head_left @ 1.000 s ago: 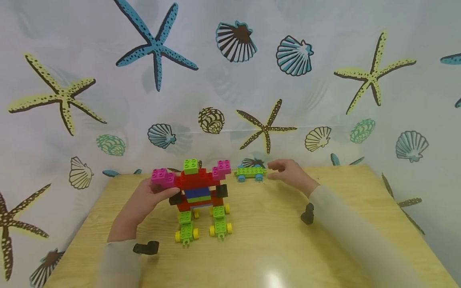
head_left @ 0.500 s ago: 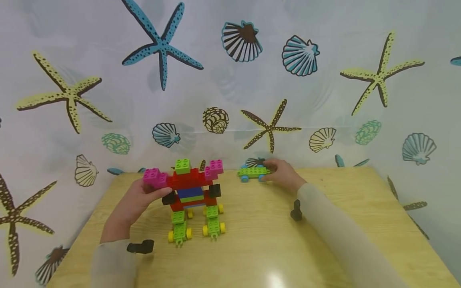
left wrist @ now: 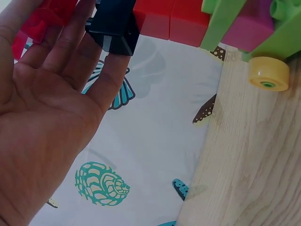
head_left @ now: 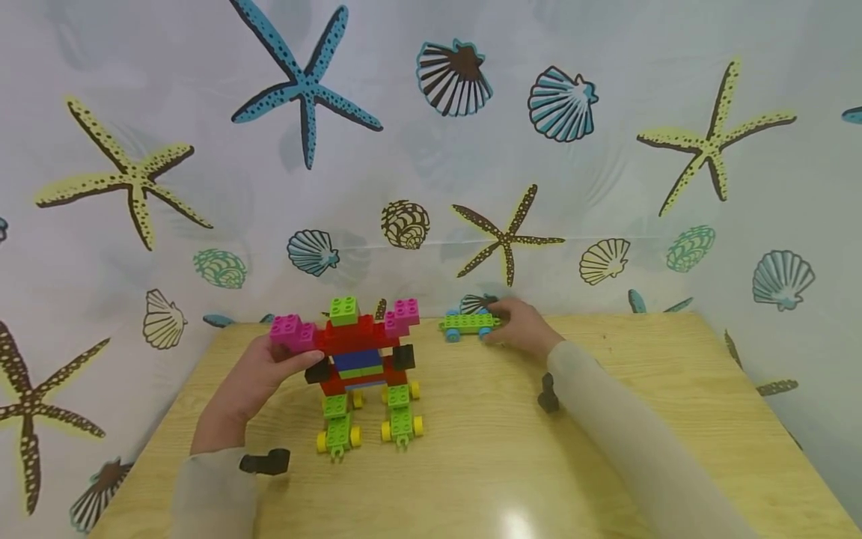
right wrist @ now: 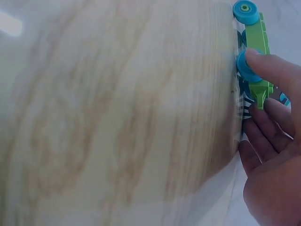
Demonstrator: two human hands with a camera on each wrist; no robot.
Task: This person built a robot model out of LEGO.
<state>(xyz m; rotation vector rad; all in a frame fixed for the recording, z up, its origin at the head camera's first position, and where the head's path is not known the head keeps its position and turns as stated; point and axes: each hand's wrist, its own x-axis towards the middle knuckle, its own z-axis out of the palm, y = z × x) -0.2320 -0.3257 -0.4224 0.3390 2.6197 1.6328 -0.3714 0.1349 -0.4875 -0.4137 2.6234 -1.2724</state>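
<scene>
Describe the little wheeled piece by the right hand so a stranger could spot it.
On the wooden table, look to the far edge against the seashell curtain. The small green cart sits there at the right hand; unlike the block figure, its wheels are blue.

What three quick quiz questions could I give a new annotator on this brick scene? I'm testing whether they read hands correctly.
1. True or false: the right hand touches the green wheeled base at the back of the table.
2. Which part of the brick figure does the left hand hold? A) a yellow wheel B) the pink arm side C) the green top brick
3. Fill in: the wheels on the green wheeled base are ____.

Key: 1 true; 2 B; 3 blue.
</scene>
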